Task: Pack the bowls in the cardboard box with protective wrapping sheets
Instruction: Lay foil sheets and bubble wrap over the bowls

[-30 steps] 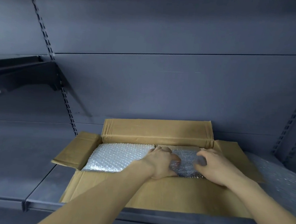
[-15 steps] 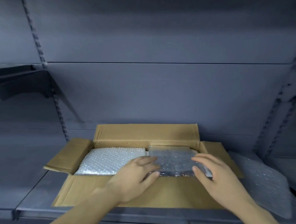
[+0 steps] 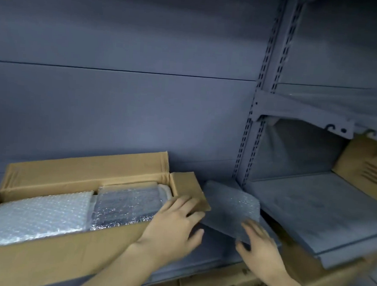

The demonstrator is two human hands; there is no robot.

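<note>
We see an open cardboard box point(image 3: 48, 253) standing on a grey metal shelf point(image 3: 215, 252), its flaps folded outward and its back flap upright against the shelving wall. Inside it, two bundles wrapped in bubble wrap lie side by side: a pale bundle point(image 3: 35, 217) on the left and a darker wrapped bundle point(image 3: 127, 205) on the right, the two touching along their inner edges. We cannot make out the bowls themselves through the wrap. Our left hand point(image 3: 175, 226) rests at the box's right end, fingers spread and loosely curled over the corner where the right flap point(image 3: 191, 190) folds out; it closes on nothing that we can see. Just beside the box to the right, a loose bubble wrap sheet point(image 3: 232, 210) lies on the shelf, its far end against the slotted upright point(image 3: 253, 125). Our right hand point(image 3: 258, 248) is over the near edge of that sheet, fingers open and blurred, and we cannot tell whether it grips the sheet or only touches it. Another cardboard box point(image 3: 368, 166) sits on the next shelf bay at far right, and more cartons point(image 3: 217, 285) show below the shelf edge.
</note>
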